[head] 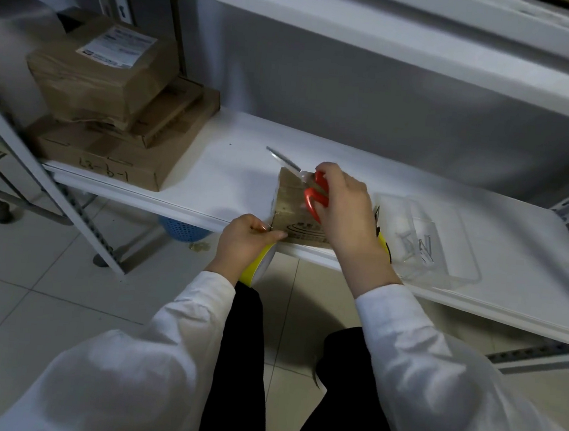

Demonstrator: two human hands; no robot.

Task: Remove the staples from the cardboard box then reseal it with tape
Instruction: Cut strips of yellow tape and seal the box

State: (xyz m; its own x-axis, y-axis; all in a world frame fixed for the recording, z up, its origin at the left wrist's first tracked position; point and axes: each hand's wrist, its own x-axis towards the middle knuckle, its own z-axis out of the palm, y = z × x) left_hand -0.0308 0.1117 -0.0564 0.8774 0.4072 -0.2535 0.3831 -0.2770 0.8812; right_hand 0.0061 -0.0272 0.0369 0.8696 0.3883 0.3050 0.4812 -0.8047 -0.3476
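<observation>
— Brown cardboard, is that the box?

— Yes, the small cardboard box (290,212) sits on the white shelf (224,175), its near side right at the shelf's front edge.

— And the hands?

— Apart, one at each end of the box. The left hand (245,239) is below the front edge, fingers curled round a yellow tape roll (260,264), thumb and forefinger pinched together at the box's near left corner. The right hand (342,203) is over the box's right side, gripping red-handled scissors (316,194). The blades point up and to the left, past the box's far corner and over bare shelf.

— Are the blades open?

— They are blurred, so I cannot tell.

— What hems it in?

— To the right, a clear tray (451,264) with small metal bits in it lies near the box. A yellow object (385,246) is between them, mostly hidden by the right wrist. To the left, a stack of boxes (112,124) stands well apart at the shelf's end, with white shelf open between it and the box. The shelf behind the box is also open, back to the wall.

— Below?

— A blue basket (182,230) on the tiled floor, under the shelf's front edge.
</observation>
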